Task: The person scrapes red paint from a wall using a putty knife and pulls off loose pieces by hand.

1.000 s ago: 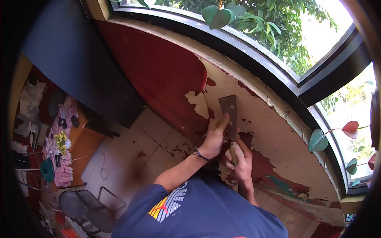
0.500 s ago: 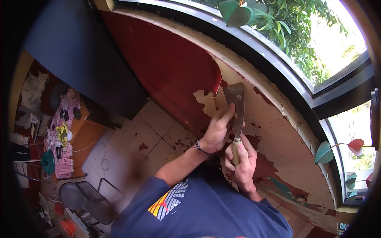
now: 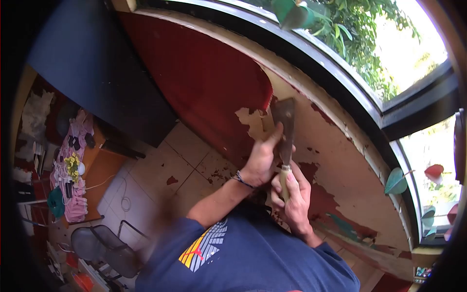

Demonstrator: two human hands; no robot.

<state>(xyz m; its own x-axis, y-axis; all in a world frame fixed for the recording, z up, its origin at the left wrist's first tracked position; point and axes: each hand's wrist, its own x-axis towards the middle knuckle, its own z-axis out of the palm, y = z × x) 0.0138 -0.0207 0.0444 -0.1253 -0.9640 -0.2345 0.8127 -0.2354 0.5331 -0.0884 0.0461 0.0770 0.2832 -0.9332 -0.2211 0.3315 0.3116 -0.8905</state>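
Observation:
A paint scraper (image 3: 287,121) with a wide metal blade and pale wooden handle lies against the wall, its blade edge near the border of the red paint (image 3: 209,73). My right hand (image 3: 296,197) is wrapped around the handle. My left hand (image 3: 259,163), with a dark bracelet at the wrist, grips the blade from the left side. Its thumb presses on the blade, and the other fingers are largely hidden behind. Beside the blade is a jagged patch of bare wall (image 3: 251,121); more pale stripped wall (image 3: 331,155) stretches to the right.
A black-framed window (image 3: 340,73) runs above the wall, with heart-shaped leaves (image 3: 396,181) hanging by it. On the left stand a dark panel (image 3: 102,78), a cluttered wooden desk (image 3: 104,168) and a chair (image 3: 104,248). Paint flakes (image 3: 171,180) lie on the tiled floor (image 3: 160,165).
The scraper and both hands have shifted slightly left, and the blade edge sits a little higher by the red paint. Both hands keep their hold. The view has moved slightly.

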